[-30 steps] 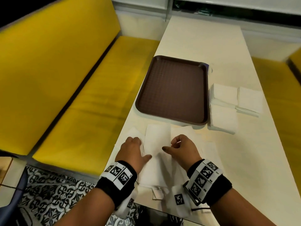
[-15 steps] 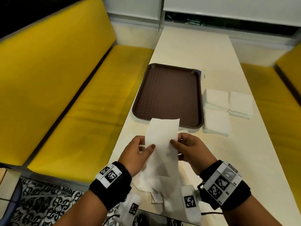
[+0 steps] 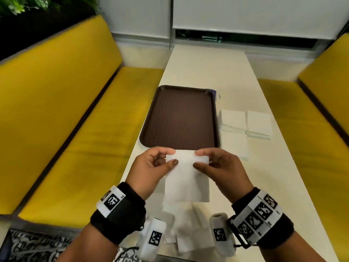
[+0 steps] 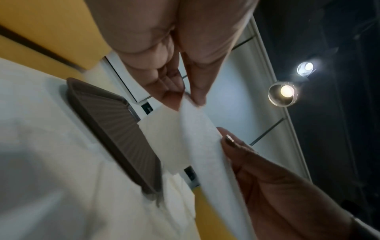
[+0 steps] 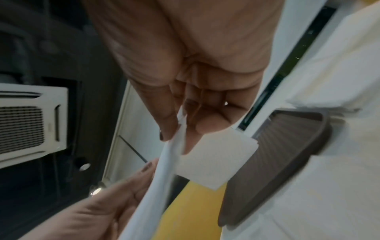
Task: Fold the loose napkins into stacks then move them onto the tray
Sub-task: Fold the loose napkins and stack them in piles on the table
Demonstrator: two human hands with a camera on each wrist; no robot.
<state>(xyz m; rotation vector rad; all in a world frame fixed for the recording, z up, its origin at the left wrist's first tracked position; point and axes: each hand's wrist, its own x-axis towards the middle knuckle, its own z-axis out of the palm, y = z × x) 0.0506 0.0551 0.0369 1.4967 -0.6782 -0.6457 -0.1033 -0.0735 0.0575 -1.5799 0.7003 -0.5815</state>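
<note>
hands pinching napkin — top corners, above table

A diner booth: yellow benches flank a table with a tray.

The head view is evenly and brightly lit, with edges bowed by the wide lens. Both wrist views are dimmer and smeared by motion blur. Glare is thrown by two ceiling lamps at right in the left wrist view.
</note>
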